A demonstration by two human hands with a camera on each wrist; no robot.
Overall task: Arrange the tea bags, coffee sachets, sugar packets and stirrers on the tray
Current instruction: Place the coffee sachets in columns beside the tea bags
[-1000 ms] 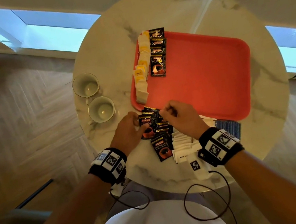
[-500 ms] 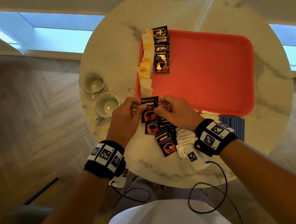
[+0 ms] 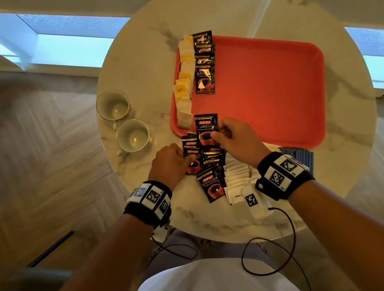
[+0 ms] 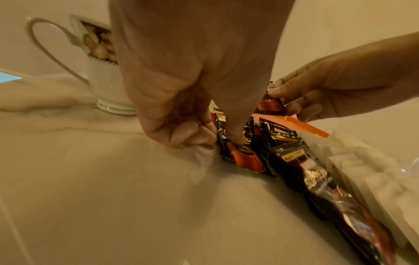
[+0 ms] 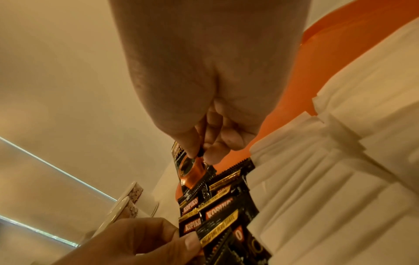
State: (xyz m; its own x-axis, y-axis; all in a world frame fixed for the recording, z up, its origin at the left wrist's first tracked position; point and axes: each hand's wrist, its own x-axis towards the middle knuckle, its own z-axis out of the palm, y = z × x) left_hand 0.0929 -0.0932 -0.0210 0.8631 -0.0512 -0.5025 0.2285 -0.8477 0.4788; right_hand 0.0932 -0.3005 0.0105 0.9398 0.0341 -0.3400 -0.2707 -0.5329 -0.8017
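Observation:
The red tray (image 3: 264,91) carries a row of tea bags (image 3: 184,85) along its left edge and a row of black coffee sachets (image 3: 204,66) beside them. My right hand (image 3: 216,133) (image 5: 200,155) pinches one coffee sachet (image 3: 204,129) (image 5: 190,170) by its lower right edge, over the tray's near left corner. A loose pile of coffee sachets (image 3: 212,159) (image 4: 294,161) lies on the table just in front. My left hand (image 3: 185,160) (image 4: 217,139) holds the pile's left sachet (image 3: 192,164) (image 4: 240,157), thumb on top, fingers curled at its edge.
White sugar packets (image 3: 237,176) (image 5: 317,161) lie fanned out right of the pile, under my right wrist. A dark blue bundle (image 3: 300,156) sits beyond them by the tray's near edge. Two cups (image 3: 113,105) (image 3: 133,135) stand left of the tray. The round marble table (image 3: 145,61) ends close behind my wrists.
My right hand has lifted one sachet out of the pile towards the tray. My left hand has let go of it and dropped back onto the pile's left sachet.

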